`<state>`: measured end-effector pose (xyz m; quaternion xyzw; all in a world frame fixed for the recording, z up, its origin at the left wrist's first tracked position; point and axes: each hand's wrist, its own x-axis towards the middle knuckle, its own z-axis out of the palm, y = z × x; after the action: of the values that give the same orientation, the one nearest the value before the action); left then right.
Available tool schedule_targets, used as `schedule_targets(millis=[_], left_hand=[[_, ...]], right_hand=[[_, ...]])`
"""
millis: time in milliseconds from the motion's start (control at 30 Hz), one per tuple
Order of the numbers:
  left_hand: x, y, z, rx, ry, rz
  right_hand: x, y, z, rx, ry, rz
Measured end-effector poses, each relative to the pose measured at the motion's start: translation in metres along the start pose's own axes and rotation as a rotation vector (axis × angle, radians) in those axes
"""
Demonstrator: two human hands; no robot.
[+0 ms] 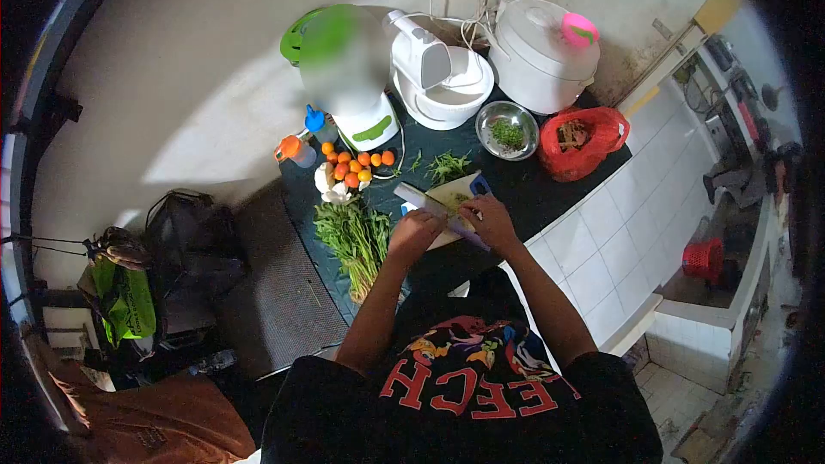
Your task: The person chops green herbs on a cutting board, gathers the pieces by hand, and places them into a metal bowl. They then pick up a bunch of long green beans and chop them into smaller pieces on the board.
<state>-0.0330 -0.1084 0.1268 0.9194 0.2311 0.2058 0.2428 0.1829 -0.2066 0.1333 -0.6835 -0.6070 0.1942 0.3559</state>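
Observation:
A cutting board (447,195) with blue corners lies near the table's front edge, with chopped greens on it. A wide-bladed knife (415,198) lies slantwise across it, between my hands. My left hand (418,230) is closed at the knife's near side; what its fingers hold is hidden. My right hand (487,215) is closed over the board's right part, its fingertips pinched by small green bits too small to tell. Behind the board is a loose pile of green leaves (449,167). A large bunch of leafy stems (354,236) lies left of my left hand.
Orange tomatoes (351,169) and garlic (325,179) sit at the left, near two squeeze bottles (296,151). Behind stand a mixer (443,77) and a white rice cooker (543,56). A metal bowl of chopped greens (494,148) and a red bag (571,159) are at the right.

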Motion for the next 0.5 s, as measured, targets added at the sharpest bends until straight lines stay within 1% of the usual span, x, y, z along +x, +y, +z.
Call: schedule_targets(millis=[133,200,233,300,433,500], left_hand=[[-0.004,-0.004,0.008,0.041,0.045,-0.017],[-0.005,-0.004,0.009,0.042,-0.038,-0.098],[-0.004,-0.004,0.01,0.042,-0.038,-0.098],[-0.001,-0.002,0.014,-0.033,-0.142,-0.138],[-0.001,0.004,0.015,0.014,-0.176,-0.127],[0.002,0.008,0.011,-0.171,0.014,-0.061]], right_hand=[[0.002,0.002,0.002,-0.073,0.019,-0.033],[0.004,0.001,-0.001,-0.099,-0.018,0.009],[0.005,0.0,-0.001,-0.099,-0.018,0.009],[0.005,-0.002,-0.003,-0.115,0.078,-0.039],[0.011,-0.007,-0.012,-0.163,0.018,-0.029],[0.012,-0.009,-0.017,-0.136,0.044,-0.035]])
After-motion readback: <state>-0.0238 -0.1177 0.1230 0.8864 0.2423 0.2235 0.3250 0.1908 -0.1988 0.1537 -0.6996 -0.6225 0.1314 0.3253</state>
